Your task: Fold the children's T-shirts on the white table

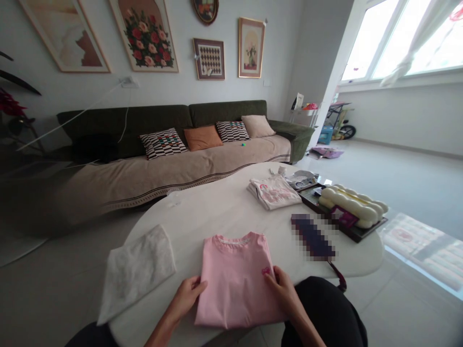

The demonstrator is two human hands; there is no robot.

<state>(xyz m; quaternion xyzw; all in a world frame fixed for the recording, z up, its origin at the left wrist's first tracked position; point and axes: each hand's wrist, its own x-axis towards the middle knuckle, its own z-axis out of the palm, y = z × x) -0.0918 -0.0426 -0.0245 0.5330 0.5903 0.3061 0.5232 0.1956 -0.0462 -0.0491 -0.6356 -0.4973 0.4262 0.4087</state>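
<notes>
A pink T-shirt (235, 277) lies folded into a narrow rectangle on the white oval table (217, 212), collar away from me. My left hand (188, 294) rests at its left edge with the fingers curled onto the cloth. My right hand (284, 286) lies on its right edge, fingers bent over the fabric near a small pink emblem. Both hands touch the shirt and press its sides.
A folded white garment (135, 270) hangs over the table's left edge. A folded white printed shirt (273, 191) lies farther back. A dark tray (356, 231) with a cream cushion-like object stands at the right. A sofa (181, 154) with pillows runs behind the table.
</notes>
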